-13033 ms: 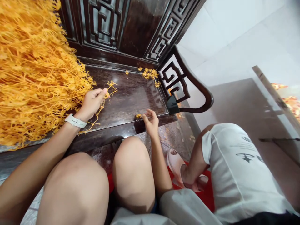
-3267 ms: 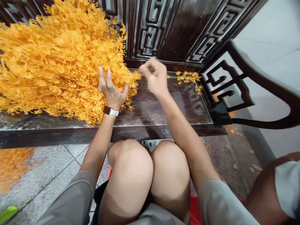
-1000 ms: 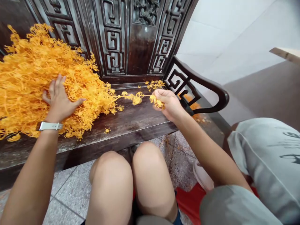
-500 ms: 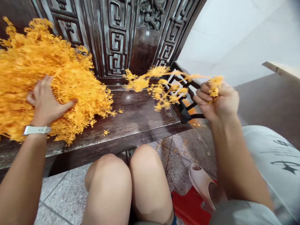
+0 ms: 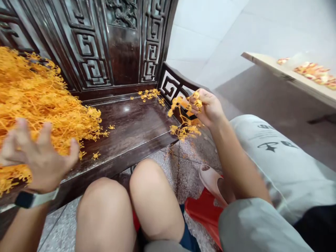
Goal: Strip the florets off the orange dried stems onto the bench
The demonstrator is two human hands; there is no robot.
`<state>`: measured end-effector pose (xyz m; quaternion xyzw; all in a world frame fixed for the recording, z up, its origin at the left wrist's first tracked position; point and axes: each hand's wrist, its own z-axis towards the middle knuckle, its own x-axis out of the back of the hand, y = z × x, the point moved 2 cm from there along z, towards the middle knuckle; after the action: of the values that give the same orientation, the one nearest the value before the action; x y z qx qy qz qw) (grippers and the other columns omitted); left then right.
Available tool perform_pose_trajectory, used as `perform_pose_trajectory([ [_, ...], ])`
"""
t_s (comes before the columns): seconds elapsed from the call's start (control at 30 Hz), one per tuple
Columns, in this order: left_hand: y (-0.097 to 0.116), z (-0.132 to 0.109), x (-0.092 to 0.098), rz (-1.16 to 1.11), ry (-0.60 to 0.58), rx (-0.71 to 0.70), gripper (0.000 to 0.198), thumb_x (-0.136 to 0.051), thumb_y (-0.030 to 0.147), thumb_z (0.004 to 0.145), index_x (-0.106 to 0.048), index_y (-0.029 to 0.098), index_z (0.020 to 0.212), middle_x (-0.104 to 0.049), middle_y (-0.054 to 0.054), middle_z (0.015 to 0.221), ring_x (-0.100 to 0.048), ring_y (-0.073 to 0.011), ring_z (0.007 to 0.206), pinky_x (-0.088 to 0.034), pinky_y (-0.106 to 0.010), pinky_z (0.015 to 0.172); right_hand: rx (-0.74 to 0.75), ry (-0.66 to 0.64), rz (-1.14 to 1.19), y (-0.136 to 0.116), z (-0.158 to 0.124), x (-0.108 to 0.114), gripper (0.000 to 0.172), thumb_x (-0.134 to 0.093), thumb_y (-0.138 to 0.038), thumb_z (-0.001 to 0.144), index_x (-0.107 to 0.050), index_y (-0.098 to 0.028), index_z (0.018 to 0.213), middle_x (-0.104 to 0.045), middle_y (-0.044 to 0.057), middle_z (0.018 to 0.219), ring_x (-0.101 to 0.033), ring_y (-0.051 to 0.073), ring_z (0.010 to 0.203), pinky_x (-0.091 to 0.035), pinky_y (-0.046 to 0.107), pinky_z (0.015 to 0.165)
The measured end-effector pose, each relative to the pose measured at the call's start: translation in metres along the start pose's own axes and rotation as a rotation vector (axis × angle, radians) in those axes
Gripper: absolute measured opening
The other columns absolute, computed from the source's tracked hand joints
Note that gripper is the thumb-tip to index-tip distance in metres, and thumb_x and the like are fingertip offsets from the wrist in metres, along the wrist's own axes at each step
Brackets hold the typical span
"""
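A big heap of yellow-orange plastic flower-shaped pieces (image 5: pixel 60 105) with thin branching stems covers the left of the dark wooden bench (image 5: pixel 123 136). My left hand (image 5: pixel 39 154), a watch on its wrist, is in front of the heap with fingers spread and nothing visibly gripped; whether it touches the pieces I cannot tell. Beyond the bench's right end, my right hand (image 5: pixel 208 106) pinches a tangled strand of yellow plastic flower pieces (image 5: pixel 185 129), which dangles below the fingers. A small cluster of the same pieces (image 5: pixel 149 94) lies at the bench's back right corner.
Carved panels (image 5: pixel 123 56) back the bench, and an openwork armrest (image 5: pixel 170 84) closes its right end. A wooden board (image 5: pixel 273 71) bearing red-and-yellow pieces juts in at right. Below are a pale sack (image 5: pixel 262 157), a red plastic object (image 5: pixel 203 210) and a pink slipper (image 5: pixel 212 180).
The view has swung right. My right hand, still holding the strand, has come nearer to the bench end, and the strand now hangs down. My left hand has drawn back from the heap.
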<state>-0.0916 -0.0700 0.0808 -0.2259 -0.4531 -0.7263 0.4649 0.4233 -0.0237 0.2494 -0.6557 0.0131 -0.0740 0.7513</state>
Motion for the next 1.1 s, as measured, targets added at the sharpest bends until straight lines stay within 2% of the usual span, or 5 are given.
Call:
perform_pose_trajectory([
  [0.13,0.056,-0.011,-0.046,-0.382,-0.067,-0.471,0.054,-0.075,0.032,0.095,-0.069,0.045,0.148,-0.077,-0.005,0.141,-0.075,-0.0370,0.123,-0.056,-0.060,0.111,0.068,-0.056,0.075,0.009,0.003,-0.002,0.041,-0.085,-0.050,0.092,-0.052,-0.026,0.084,-0.057,-0.001,0.079,-0.052,0.015,0.068,-0.039,0.028,0.056],
  [0.2,0.096,0.004,-0.064,-0.608,-0.235,-0.403,0.027,-0.066,0.036,0.105,-0.079,0.027,0.127,-0.082,-0.009,0.119,-0.077,-0.0296,0.111,-0.060,-0.048,0.104,0.111,-0.093,0.109,0.012,0.005,-0.011,0.042,-0.086,-0.053,0.092,-0.053,-0.026,0.086,-0.058,0.000,0.082,-0.057,0.016,0.074,-0.044,0.028,0.061],
  [0.43,0.196,0.062,-0.129,-1.272,-0.593,-0.030,0.066,-0.070,0.080,0.095,-0.082,0.017,0.113,-0.084,-0.011,0.114,-0.076,-0.0271,0.104,-0.057,-0.039,0.100,0.059,-0.135,0.218,0.069,0.007,-0.086,0.038,-0.087,-0.056,0.093,-0.065,-0.027,0.100,-0.059,-0.002,0.088,-0.057,0.015,0.077,-0.050,0.028,0.066],
  [0.73,0.105,0.051,-0.200,-1.306,-0.524,0.336,0.040,-0.092,0.053,0.079,-0.076,0.018,0.089,-0.073,-0.001,0.084,-0.070,-0.0169,0.077,-0.052,-0.029,0.080,-0.490,0.272,0.684,0.212,0.002,-0.167,0.025,-0.083,-0.012,0.085,-0.067,-0.023,0.101,-0.070,-0.007,0.077,-0.063,0.011,0.068,-0.052,0.022,0.064],
  [1.1,0.059,0.053,-0.172,-0.622,-0.102,-0.177,0.022,-0.064,0.017,0.088,-0.080,0.022,0.102,-0.082,-0.008,0.113,-0.073,-0.0280,0.112,-0.053,-0.047,0.107,-0.232,0.225,0.482,0.260,0.007,-0.192,0.042,-0.100,-0.025,0.067,-0.070,-0.025,0.097,-0.086,0.003,0.105,-0.079,0.016,0.099,-0.065,0.030,0.095],
])
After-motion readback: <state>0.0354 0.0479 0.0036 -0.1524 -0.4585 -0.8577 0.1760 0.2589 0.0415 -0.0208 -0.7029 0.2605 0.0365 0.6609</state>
